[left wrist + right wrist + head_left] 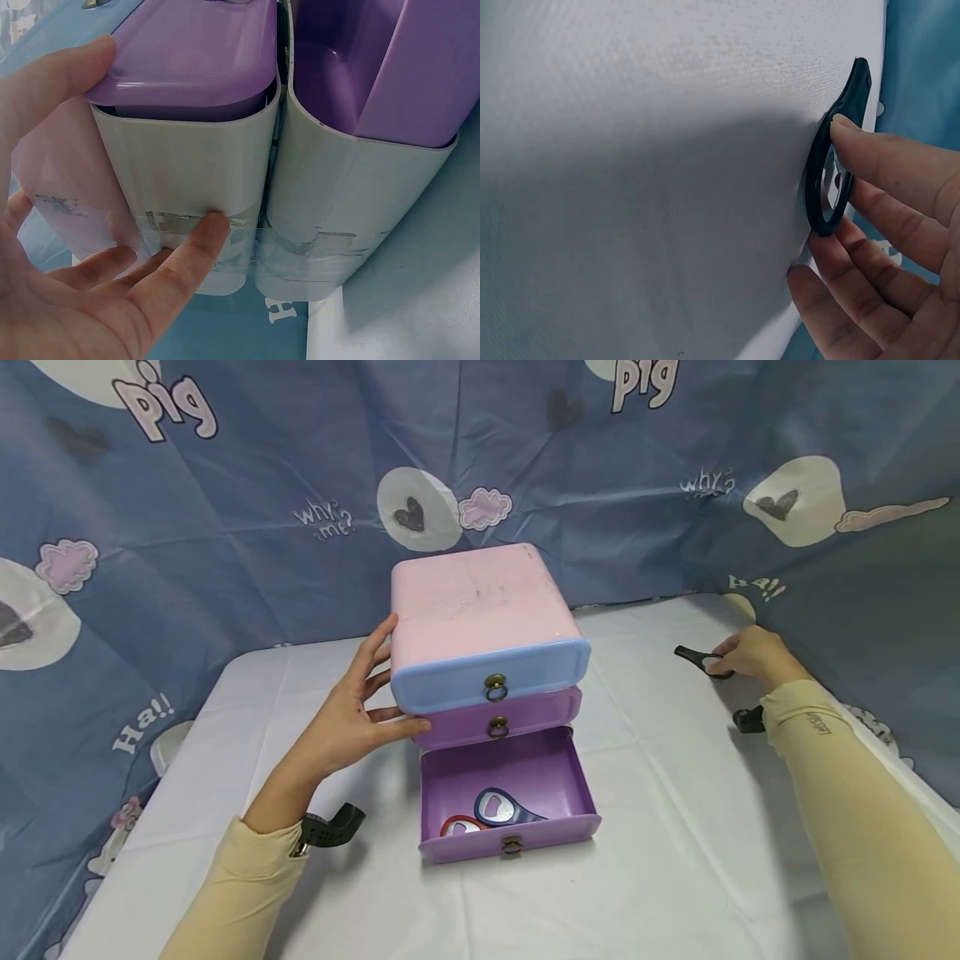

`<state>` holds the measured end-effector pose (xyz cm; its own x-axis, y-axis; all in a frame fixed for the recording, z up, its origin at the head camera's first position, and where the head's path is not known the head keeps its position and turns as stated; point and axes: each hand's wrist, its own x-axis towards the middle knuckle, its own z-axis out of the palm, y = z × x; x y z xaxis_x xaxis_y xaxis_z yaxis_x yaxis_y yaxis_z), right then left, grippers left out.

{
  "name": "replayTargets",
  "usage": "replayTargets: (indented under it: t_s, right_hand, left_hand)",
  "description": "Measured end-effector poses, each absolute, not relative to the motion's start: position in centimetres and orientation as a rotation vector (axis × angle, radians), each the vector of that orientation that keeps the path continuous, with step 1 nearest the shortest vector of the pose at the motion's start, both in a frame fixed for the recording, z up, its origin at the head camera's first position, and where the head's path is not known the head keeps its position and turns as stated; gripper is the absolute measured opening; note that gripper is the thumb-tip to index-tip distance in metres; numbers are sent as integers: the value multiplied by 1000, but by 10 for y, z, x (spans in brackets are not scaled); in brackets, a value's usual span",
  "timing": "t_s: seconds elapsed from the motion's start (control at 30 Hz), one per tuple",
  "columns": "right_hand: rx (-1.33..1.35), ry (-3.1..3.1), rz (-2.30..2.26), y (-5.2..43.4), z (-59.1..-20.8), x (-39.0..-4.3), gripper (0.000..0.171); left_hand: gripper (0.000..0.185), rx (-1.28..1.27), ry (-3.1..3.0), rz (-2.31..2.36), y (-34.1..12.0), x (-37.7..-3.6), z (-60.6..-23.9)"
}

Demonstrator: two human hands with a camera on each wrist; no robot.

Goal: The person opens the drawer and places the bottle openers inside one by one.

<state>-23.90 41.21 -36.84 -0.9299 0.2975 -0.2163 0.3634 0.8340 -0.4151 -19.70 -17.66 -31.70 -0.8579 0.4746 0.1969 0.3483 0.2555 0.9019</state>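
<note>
A small drawer cabinet [480, 602] with a pink top stands at the middle of the table. My left hand [341, 722] rests against its left side, fingers spread, with the thumb [71, 71] at the edge of the purple middle drawer [199, 56]. Below, the bottom purple drawer [585, 793] is pulled out. Inside it lie a blue bottle opener [497, 807] and a red bottle opener [459, 826], partly hidden by the drawer front. Far to the right, my right hand [757, 656] pinches a black bottle opener [816, 191] by its oval head, close to the tabletop.
White cloth covers the table [637, 860]. Behind and along the sides hangs a blue printed curtain [300, 468], close to the right hand. The blue top drawer [442, 685] is closed, and brass ring pulls [497, 689] hang on the drawer fronts.
</note>
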Motion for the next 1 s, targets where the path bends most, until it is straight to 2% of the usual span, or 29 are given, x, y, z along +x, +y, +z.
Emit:
replayTargets:
  t_s: [1.0]
  right_hand:
    - [524,2936,-644,403,-370,-237,45]
  left_hand:
    - [131,800,2378,1687,-178,-196,-317]
